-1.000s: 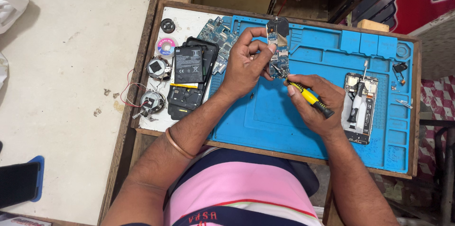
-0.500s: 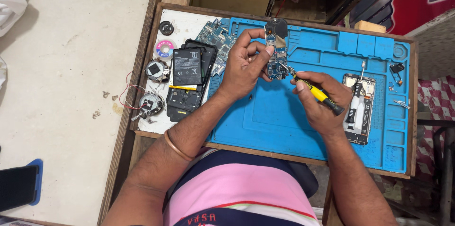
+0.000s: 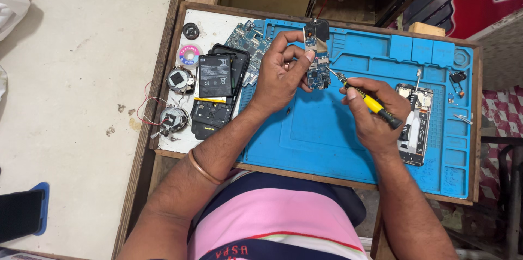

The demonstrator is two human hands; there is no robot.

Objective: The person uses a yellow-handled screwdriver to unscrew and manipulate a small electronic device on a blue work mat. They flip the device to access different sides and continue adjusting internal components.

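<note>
My left hand [image 3: 280, 74] pinches a small phone circuit board [image 3: 317, 66] and holds it upright above the blue work mat [image 3: 338, 134]. In my right hand [image 3: 373, 113] is a yellow and black screwdriver [image 3: 370, 102]; its metal tip [image 3: 333, 74] points at the right edge of the board, close to it. Just beyond my right hand an opened phone frame [image 3: 415, 124] lies flat on the mat. A copper bangle [image 3: 202, 167] circles my left forearm.
Left of the mat lie a black phone battery [image 3: 214, 76], black phone parts [image 3: 210, 115], a blue circuit board [image 3: 248, 42], two round coils with red wires [image 3: 173, 118] and a small tape roll [image 3: 189, 55]. Tweezers [image 3: 462, 119] and small parts rest at the mat's right edge. A dark phone [image 3: 19, 213] sits far left.
My right hand has lifted and drawn slightly right, tilting the screwdriver so its tip angles up toward the board. The left hand keeps the board in nearly the same place.
</note>
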